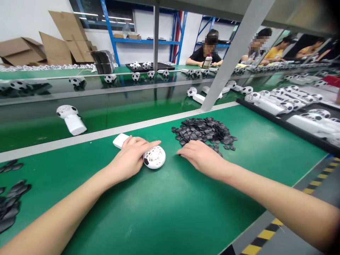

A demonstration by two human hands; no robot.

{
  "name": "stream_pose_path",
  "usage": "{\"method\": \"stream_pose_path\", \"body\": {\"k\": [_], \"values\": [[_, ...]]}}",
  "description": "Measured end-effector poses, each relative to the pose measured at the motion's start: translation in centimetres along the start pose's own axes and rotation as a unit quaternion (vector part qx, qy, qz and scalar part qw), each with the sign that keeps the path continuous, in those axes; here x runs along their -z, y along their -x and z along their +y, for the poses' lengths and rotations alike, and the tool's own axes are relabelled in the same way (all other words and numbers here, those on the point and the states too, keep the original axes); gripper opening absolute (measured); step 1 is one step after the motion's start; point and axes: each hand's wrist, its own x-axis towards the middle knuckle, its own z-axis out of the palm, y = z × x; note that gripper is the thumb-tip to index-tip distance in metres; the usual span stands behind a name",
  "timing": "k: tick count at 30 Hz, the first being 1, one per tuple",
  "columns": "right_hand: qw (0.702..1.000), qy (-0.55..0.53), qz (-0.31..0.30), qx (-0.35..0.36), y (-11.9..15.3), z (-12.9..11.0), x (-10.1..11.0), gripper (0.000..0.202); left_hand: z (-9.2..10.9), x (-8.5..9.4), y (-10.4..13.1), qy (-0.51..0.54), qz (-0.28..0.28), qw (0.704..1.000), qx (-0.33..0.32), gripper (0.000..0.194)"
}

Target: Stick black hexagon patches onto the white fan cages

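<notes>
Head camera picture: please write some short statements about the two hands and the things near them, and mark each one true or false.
1. The left hand lies on a white fan with a football-pattern head. True.
2. The right hand holds a fan in the air. False: it rests low on the green mat, at the edge of the pile of small dark pieces.
3. The pile of dark pieces lies to the left of the left hand. False: it lies beyond the right hand.
4. Another white fan lies on the belt beyond the mat. True.
5. Finished fans fill a black tray on the right. True.
</notes>
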Motion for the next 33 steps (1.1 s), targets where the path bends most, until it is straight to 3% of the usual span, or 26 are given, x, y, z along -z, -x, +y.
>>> {"method": "stream_pose_path", "body": {"k": [3,5,11,14,18,22,26,31,33], "values": [[0.982,-0.176,0.055,-0.043,-0.6,-0.9,0.7,0.01,0.0,0.1,0.2,0.02,-0.001,1.0,0.015,0.068],[0.968,-0.237,0.077,-0.025,-0.9,-1.7,1.0,0.009,0.2,0.3,0.3,0.037,-0.012,0.999,0.028,0.068],[0.965,-0.219,0.123,0.08,-2.3,-3.0,0.6,0.022,1.1,0.4,0.3,0.056,-0.014,0.997,0.05,0.078],[0.971,-0.204,0.1,0.076,-3.1,-3.3,0.2,0.011,1.5,0.0,0.1,0.059,0.011,0.996,0.068,0.082],[0.961,-0.256,0.102,0.036,-3.5,-3.5,-0.3,0.005,1.8,-0.5,0.0,0.059,0.04,0.995,0.074,0.069],[0.94,-0.319,0.119,-0.035,-3.4,-3.1,-0.9,0.029,2.1,-0.4,0.0,0.059,0.043,0.994,0.078,0.062],[0.919,-0.387,0.042,-0.067,-3.3,-3.3,-1.4,0.044,2.3,0.0,-0.1,0.065,0.047,0.994,0.072,0.053],[0.906,-0.418,0.017,-0.067,-3.6,-2.5,-1.2,0.037,2.2,0.2,-0.1,0.092,0.041,0.994,0.039,0.047],[0.928,-0.365,0.032,-0.071,-3.8,-1.0,-0.8,0.022,2.1,-0.1,0.1,0.102,0.019,0.994,0.037,0.058]]}}
